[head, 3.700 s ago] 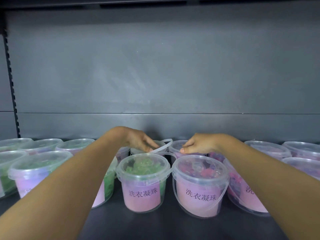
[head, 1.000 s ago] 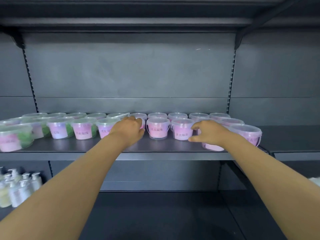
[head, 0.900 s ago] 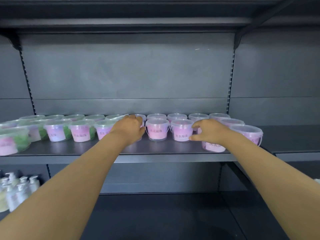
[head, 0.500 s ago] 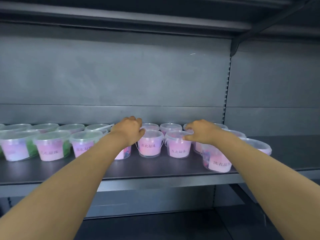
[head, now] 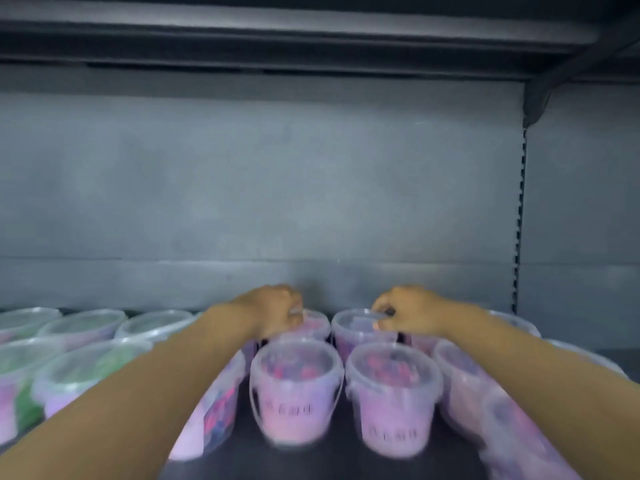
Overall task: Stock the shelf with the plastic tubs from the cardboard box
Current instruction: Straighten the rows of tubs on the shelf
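1. Across the dark shelf (head: 311, 459), two rows of clear plastic tubs (head: 296, 393) with lids stand close together; the whole view is blurred by motion.
2. Both bare forearms reach over the front row toward the back row, near the grey back panel (head: 277, 188).
3. At the back, the left hand (head: 273, 311) is curled over the near rim of a pink-filled back-row tub (head: 313, 323). Its fingers are drawn in tight, seemingly pinching something pale at the lid edge; what exactly they hold cannot be told through the blur.
4. Next to it, the right hand (head: 407, 311) rests on the lid of the neighbouring back-row tub (head: 360, 329). Its fingers are bent and pressed together at the far rim; whether they grip the lid or a handle cannot be told.
5. In front of the hands stand two front-row tubs with pink labels, one at centre and another (head: 393, 400) just to its right; the print on the labels is too smeared to read.
6. To the left, several tubs with green contents (head: 83, 372) sit in both rows, partly hidden by the left forearm.
7. On the right, more pink tubs (head: 460, 382) pass under the right forearm.
8. Overhead, the underside of an upper shelf (head: 311, 32) spans the view, and a slotted upright (head: 519, 216) runs down the right side.
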Demonstrator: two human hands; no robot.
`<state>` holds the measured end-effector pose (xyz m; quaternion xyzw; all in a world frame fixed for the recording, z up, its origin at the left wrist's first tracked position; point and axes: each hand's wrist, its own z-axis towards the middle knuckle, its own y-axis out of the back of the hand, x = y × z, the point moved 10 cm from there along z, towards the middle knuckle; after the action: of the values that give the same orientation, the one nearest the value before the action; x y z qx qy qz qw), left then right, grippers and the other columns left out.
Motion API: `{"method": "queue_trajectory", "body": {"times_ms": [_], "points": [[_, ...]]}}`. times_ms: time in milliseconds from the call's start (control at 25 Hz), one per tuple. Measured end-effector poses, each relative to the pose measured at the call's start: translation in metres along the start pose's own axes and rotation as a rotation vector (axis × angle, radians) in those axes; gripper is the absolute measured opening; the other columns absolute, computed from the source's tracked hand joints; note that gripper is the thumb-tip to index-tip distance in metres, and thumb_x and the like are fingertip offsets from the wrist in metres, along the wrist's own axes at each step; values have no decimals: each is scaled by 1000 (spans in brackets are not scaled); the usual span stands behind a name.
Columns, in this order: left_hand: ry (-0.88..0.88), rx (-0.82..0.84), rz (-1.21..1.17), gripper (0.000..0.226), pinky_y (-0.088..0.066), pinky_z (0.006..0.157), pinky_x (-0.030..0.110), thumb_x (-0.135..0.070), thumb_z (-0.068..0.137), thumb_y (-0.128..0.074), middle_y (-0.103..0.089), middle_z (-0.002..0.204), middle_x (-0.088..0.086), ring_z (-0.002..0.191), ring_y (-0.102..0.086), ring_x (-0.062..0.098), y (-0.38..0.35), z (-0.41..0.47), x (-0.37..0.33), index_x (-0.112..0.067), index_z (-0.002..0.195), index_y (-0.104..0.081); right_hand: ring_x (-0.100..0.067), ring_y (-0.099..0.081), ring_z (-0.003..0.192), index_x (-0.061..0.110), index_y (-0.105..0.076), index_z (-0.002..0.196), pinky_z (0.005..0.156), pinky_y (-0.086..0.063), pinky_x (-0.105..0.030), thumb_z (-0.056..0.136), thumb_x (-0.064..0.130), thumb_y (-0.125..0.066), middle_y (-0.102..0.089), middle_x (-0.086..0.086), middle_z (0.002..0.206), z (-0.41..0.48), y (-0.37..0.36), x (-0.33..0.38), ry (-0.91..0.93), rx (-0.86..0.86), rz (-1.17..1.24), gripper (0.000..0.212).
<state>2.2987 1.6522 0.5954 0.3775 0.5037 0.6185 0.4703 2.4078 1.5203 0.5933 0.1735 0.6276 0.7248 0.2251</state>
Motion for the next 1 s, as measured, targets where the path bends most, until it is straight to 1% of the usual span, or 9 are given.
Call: {"method": "queue_trajectory", "body": {"times_ms": [280, 400, 560, 680, 760, 800, 880, 920, 1000], "points": [[17, 213, -132, 39, -32, 111, 28, -48, 93, -44, -46, 142, -7, 130, -43, 14, -55, 46, 14, -32, 128, -53, -15, -32, 140, 29, -40, 142, 114, -25, -29, 90, 52, -51, -33, 5, 152, 40, -41, -20, 0, 299, 78, 58], [-23, 249, -143, 45, -27, 111, 23, -49, 93, -44, -38, 148, -14, 135, -38, 10, -63, 51, 10, -36, 136, -45, -12, -31, 140, 35, -40, 141, 112, -23, -30, 87, 60, -48, -34, 10, 152, 39, -51, -22, 13, 383, 131, 60], [-56, 286, -230, 47, -23, 115, 24, -42, 93, -49, -35, 151, -9, 139, -32, 10, -62, 48, 7, -29, 138, -44, -13, -41, 134, 25, -48, 137, 110, -27, -27, 87, 58, -51, -45, 6, 145, 42, -45, -19, 29, 313, 114, 61], [-78, 400, -156, 48, -19, 113, 27, -36, 94, -49, -25, 154, -6, 145, -15, 11, -59, 44, 3, -27, 140, -41, -23, -58, 106, 15, -68, 100, 87, -45, -28, 86, 63, -46, -67, -2, 106, 48, -44, -11, 15, 259, 7, 55], [-48, 462, -154, 46, -25, 109, 23, -35, 93, -52, -36, 149, -2, 138, -31, 12, -55, 43, 7, -25, 137, -46, -25, -52, 84, 11, -56, 70, 65, -39, -27, 86, 67, -42, -55, -3, 74, 50, -39, -8, -28, 232, -91, 59], [-23, 448, -189, 42, -33, 102, 22, -36, 93, -51, -48, 138, 1, 124, -46, 13, -52, 45, 7, -23, 133, -50, -25, -53, 86, 10, -57, 74, 67, -40, -28, 86, 67, -41, -56, -5, 78, 51, -38, -10, -37, 252, -98, 61], [12, 348, -206, 44, -40, 85, 24, -44, 96, -42, -58, 115, 4, 97, -53, 16, -47, 50, 3, -13, 125, -54, -24, -54, 114, 10, -63, 112, 94, -43, -30, 88, 64, -42, -61, -7, 118, 50, -42, -14, -32, 336, -51, 63], [27, 312, -152, 50, -40, 86, 26, -47, 97, -35, -57, 115, 6, 100, -54, 19, -49, 52, 0, -9, 125, -52, -21, -47, 128, 13, -55, 129, 107, -36, -32, 88, 61, -44, -52, -3, 137, 45, -45, -16, -33, 375, -15, 64], [6, 307, -13, 52, -35, 100, 29, -48, 99, -27, -52, 134, 8, 121, -49, 23, -58, 56, -9, -13, 133, -47, -18, -40, 135, 16, -48, 137, 113, -29, -32, 89, 58, -46, -45, 0, 146, 39, -47, -15, -8, 397, 31, 64]]}}
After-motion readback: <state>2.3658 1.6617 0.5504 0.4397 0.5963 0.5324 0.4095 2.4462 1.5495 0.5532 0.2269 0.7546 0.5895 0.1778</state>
